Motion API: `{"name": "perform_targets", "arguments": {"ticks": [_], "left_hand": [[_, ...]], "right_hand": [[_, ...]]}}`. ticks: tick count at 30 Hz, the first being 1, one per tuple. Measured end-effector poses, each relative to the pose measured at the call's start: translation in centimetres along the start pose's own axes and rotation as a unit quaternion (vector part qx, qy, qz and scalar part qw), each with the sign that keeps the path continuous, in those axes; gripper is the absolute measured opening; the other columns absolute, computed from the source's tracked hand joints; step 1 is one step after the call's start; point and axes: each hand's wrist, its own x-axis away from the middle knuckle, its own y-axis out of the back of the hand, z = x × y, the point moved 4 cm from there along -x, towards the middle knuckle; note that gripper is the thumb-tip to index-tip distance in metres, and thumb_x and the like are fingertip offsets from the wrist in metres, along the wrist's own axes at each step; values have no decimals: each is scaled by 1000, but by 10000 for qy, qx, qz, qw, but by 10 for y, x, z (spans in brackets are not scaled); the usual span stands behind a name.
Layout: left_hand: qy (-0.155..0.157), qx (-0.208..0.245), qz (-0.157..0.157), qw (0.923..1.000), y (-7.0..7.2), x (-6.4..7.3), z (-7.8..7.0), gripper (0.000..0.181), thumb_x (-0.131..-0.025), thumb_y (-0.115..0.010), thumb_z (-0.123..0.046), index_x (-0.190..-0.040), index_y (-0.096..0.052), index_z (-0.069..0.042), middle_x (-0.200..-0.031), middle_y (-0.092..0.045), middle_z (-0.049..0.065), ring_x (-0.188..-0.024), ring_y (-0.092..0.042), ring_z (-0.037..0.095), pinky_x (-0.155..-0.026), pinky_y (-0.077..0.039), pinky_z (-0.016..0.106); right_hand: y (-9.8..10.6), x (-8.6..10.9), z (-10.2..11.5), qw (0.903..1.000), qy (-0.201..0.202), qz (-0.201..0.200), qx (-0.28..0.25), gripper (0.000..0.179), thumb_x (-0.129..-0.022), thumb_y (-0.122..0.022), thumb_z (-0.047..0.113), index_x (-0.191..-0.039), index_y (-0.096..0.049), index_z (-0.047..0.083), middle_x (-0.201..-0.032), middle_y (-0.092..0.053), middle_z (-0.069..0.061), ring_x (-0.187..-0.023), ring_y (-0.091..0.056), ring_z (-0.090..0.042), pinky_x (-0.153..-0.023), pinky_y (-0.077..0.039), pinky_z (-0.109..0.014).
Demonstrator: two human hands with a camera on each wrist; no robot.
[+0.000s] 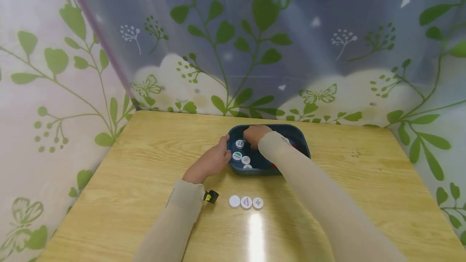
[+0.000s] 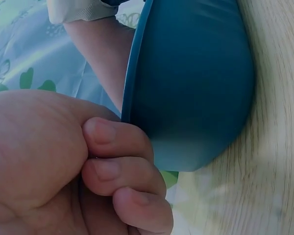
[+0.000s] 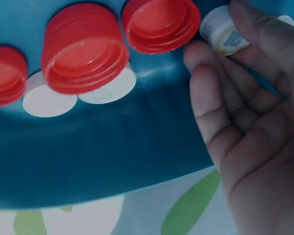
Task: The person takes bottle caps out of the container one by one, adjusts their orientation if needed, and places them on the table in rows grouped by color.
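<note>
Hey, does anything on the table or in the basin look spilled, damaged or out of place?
Nothing stands out: I see no spill or damage. Three white caps lie in a tidy row on the table, and the basin is upright. Inside, red and white caps lie loose.

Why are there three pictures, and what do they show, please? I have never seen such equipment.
There is no robot, only a person's two bare hands. The wide picture comes from a camera on the head; the close ones, from the wrists. On the wooden table are three white caps in a row and a blue container with red caps and white ones inside. The left grip holds the container's rim. The right grip is inside, at one white cap; whether it holds it is unclear.
</note>
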Motion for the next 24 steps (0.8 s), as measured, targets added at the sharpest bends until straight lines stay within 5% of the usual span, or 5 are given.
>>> {"name": "perform_targets", "arguments": {"ticks": [8,13,17,21,24], "left_hand": [[146,-204,-77,9997,-14,-1,1,60,-112,-37,-21,-164,-15,-2,-157,-45,22,-117,-58,25,-90,-49,40],[81,-446,-164,9988,-12,0,-2,60,-112,-38,-22,-164,-16,-2,-143,-57,23,-101,-62,26,-80,-50,40],[121,-584,-225,9980,-8,0,-1,60,-112,-38,-22,-165,-16,-3,-132,-63,23,-90,-62,25,-71,-50,38],[279,-588,-227,9976,-5,0,0,61,-112,-39,-24,-166,-15,-6,-136,-61,20,-86,-61,25,-64,-49,35],[360,-582,-238,9974,-3,0,0,62,-112,-39,-26,-166,-15,-8,-140,-59,17,-84,-60,25,-62,-48,35]], "right_hand": [[-2,27,-17,9949,672,-359,-660,13,-98,-69,20,-109,-70,14,-96,-70,0,-82,-62,-20,-81,-52,-40],[33,92,-6,9587,1308,-1965,-1585,13,-94,-68,21,-105,-63,17,-92,-60,5,-75,-50,-14,-69,-44,-33],[32,153,28,9393,1881,-2658,-1083,18,-92,-72,24,-107,-66,16,-89,-56,8,-73,-47,-9,-63,-43,-26],[-6,189,52,9476,2086,-2312,-714,23,-91,-77,30,-108,-68,17,-89,-56,9,-74,-48,-7,-62,-45,-21],[-39,195,54,9638,1677,-1846,-939,18,-91,-77,30,-101,-69,17,-85,-54,10,-72,-46,-6,-60,-43,-22]]}}
